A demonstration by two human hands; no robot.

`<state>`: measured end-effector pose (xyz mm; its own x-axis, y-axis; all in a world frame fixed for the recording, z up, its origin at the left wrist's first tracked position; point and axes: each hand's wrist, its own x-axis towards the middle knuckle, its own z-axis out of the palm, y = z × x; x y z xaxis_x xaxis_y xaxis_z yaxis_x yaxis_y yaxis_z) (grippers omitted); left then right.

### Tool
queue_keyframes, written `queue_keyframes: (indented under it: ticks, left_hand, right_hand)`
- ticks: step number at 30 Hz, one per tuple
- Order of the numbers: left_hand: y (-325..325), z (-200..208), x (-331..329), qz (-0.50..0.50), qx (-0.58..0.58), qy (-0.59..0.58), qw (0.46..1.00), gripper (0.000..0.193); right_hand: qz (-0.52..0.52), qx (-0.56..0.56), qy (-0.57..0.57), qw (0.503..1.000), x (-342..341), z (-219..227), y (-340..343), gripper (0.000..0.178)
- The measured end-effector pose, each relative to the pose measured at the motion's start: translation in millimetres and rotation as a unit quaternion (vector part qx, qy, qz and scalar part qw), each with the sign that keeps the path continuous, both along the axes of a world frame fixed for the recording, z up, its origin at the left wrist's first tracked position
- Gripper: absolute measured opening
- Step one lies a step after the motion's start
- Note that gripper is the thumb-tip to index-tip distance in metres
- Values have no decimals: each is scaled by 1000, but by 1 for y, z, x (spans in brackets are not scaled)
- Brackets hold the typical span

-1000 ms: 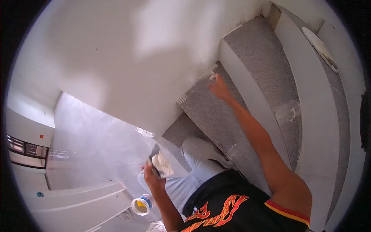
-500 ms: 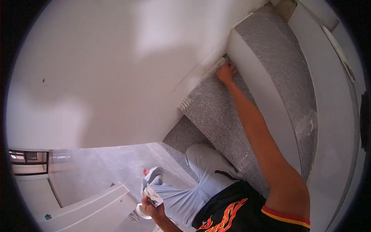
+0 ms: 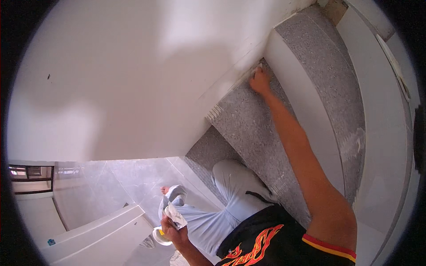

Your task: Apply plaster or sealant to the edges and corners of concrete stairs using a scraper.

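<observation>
My right hand (image 3: 260, 82) is stretched up to the far inner corner of a grey speckled stair tread (image 3: 248, 117), right where it meets the white wall (image 3: 133, 97). Its fingers are closed, and a small pale bit shows at their tips; what they grip is too small to make out. Low in the view, my left hand (image 3: 174, 231) is closed around a flat piece smeared with white paste (image 3: 176, 216), held in front of my grey trousers. A white round container (image 3: 162, 239) shows just beside and below that hand, partly hidden by it.
A white riser (image 3: 306, 97) and a higher grey tread (image 3: 326, 66) rise to the right. White comb-like paste marks (image 3: 214, 112) lie at the tread's left corner. Lower left are a glossy tiled floor (image 3: 111, 181) and a long white ledge (image 3: 97, 230).
The view has shifted slightly. My right hand has turned a little at the corner, its fingers still against the wall's foot. My left hand keeps its hold on the smeared piece.
</observation>
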<state>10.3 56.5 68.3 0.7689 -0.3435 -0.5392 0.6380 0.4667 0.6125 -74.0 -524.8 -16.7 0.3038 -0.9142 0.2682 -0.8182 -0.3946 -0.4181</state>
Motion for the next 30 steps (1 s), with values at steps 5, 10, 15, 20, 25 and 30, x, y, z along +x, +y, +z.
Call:
queue_keyframes:
  ticks: [5, 10, 15, 20, 25, 30]
  left_hand:
    - [-2, 3, -3, -4, -15, -4, 1000, 20]
    - [-3, 8, -5, 32, -26, 10, 999, 20]
    - [12, 5, -7, 36, -29, 6, 999, 20]
    - [18, 5, -8, 47, -13, 6, 999, 21]
    - [16, 5, -12, 49, -14, 5, 999, 23]
    - [8, 4, -11, -12, -67, -29, 997, 33]
  right_hand:
    - [70, -3, 28, 997, 6, 3, 43, 52]
    - [144, -27, 27, 989, 25, 5, 108, 58]
    - [184, -28, 77, 980, 47, -2, 155, 60]
    - [202, -14, 46, 978, 66, 2, 214, 60]
    - [231, 7, 66, 971, 77, 12, 250, 59]
    - [334, 131, 90, 929, 66, 38, 290, 60]
